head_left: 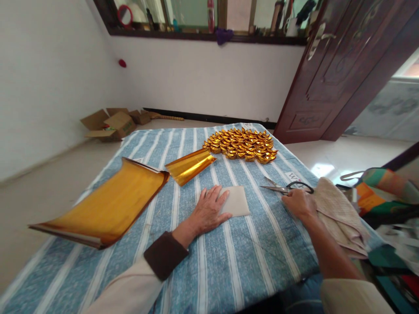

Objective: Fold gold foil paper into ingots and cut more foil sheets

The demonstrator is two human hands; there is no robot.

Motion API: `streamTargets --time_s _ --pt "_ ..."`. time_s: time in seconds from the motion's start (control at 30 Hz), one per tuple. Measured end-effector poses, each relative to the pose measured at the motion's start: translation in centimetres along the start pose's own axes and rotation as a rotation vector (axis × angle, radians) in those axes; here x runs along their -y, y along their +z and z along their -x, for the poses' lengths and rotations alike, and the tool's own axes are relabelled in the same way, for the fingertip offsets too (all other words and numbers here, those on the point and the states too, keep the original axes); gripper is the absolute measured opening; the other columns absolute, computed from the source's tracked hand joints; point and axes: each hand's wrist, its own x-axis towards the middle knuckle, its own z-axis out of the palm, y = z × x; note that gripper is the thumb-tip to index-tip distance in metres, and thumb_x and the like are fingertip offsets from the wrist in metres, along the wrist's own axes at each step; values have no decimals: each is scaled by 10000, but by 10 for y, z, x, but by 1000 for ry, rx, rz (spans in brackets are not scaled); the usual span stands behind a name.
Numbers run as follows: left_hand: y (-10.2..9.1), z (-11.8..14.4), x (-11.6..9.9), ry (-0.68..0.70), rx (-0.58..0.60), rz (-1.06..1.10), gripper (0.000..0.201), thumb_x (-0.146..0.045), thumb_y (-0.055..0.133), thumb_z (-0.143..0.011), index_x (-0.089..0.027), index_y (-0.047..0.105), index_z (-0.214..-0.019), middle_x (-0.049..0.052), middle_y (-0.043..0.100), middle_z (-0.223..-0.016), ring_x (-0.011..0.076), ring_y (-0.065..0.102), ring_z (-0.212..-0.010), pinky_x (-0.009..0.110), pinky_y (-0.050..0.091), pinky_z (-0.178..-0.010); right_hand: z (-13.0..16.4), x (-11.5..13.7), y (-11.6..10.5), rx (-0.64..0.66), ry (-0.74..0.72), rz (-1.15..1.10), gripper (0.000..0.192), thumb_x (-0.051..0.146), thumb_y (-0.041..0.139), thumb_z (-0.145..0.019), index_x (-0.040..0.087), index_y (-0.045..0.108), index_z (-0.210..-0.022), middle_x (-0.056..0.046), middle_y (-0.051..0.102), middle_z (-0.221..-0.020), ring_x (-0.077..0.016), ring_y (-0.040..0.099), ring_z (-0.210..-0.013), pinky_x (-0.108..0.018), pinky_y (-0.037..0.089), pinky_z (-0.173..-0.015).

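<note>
My left hand (209,210) lies flat, fingers spread, on the left part of a small pale square sheet of paper (237,201) on the blue striped cloth (229,261). My right hand (298,203) rests on the cloth just below the black handles of a pair of scissors (284,187), touching or nearly touching them; a grip on them does not show. A strip of gold foil (190,166) lies beyond my left hand. A large curled stack of gold foil sheets (104,205) lies at the left.
A heap of several folded gold paper ingots (242,145) sits at the far edge of the cloth. A beige towel (340,213) and colourful fabric (386,192) lie at the right. Cardboard boxes (113,124) stand on the floor; a dark wooden door (340,65) is open.
</note>
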Motion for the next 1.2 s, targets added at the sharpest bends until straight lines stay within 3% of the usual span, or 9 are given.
streamTargets --time_s 0.17,0.3,0.53,1.2 --pt "-1 1 -1 27 -65 -4 690 -506 563 -882 -151 350 -1433 229 303 -1478 396 269 -1368 609 196 -1088 11 -9 0 34 -132 -214 238 335 515 -743 211 718 -743 -11 698 -703 -169 645 -685 -249 439 -619" --pt "0 1 0 43 -104 -8 696 -516 562 -877 -171 336 -1437 216 304 -1472 396 274 -1362 607 185 -1092 19 -9 3 17 -268 -377 191 326 535 -713 203 680 -697 2 684 -714 -158 622 -689 -256 441 -652" --pt "1 2 -1 34 -116 -37 701 -505 574 -872 -168 336 -1439 214 290 -1474 387 248 -1375 595 181 -1099 27 -7 9 43 -414 -351 176 323 515 -748 206 630 -683 -13 655 -728 -169 609 -713 -282 433 -686" --pt "1 2 -1 45 -132 -55 719 -477 601 -870 -128 343 -1444 248 292 -1461 402 269 -1363 606 223 -1076 31 -15 26 -98 -705 -321 103 197 522 -766 192 594 -693 -31 584 -713 -177 549 -727 -300 427 -712"
